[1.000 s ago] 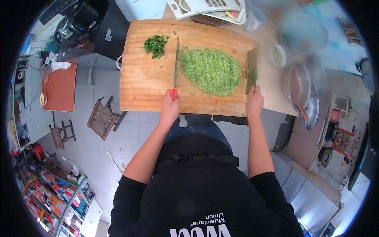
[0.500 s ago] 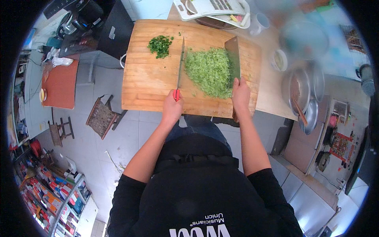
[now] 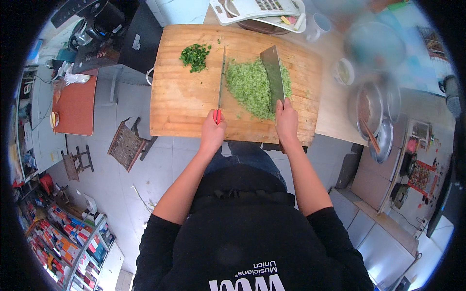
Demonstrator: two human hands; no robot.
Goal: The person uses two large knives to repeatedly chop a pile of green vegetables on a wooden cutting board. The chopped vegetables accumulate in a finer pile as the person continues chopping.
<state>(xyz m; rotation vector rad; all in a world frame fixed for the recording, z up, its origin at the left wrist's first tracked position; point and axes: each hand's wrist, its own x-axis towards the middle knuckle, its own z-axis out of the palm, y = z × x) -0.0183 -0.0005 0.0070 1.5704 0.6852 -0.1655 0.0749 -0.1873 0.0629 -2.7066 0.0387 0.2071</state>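
A wooden cutting board carries a pile of finely chopped pale green vegetable and, at its upper left, a smaller heap of dark chopped greens. My left hand grips a red-handled knife, its narrow-looking blade reaching up along the left side of the pale pile. My right hand grips a cleaver, whose broad blade stands over the right part of that pile, hiding some of it.
White trays and a cup are behind the board. At the right are a small bowl and steel bowls with chopsticks. A dark appliance stands at left; a woven stool is on the floor.
My right hand and the cleaver have moved left from the board's right side into the pale pile, whose right part now looks narrower. My left hand has shifted only slightly.
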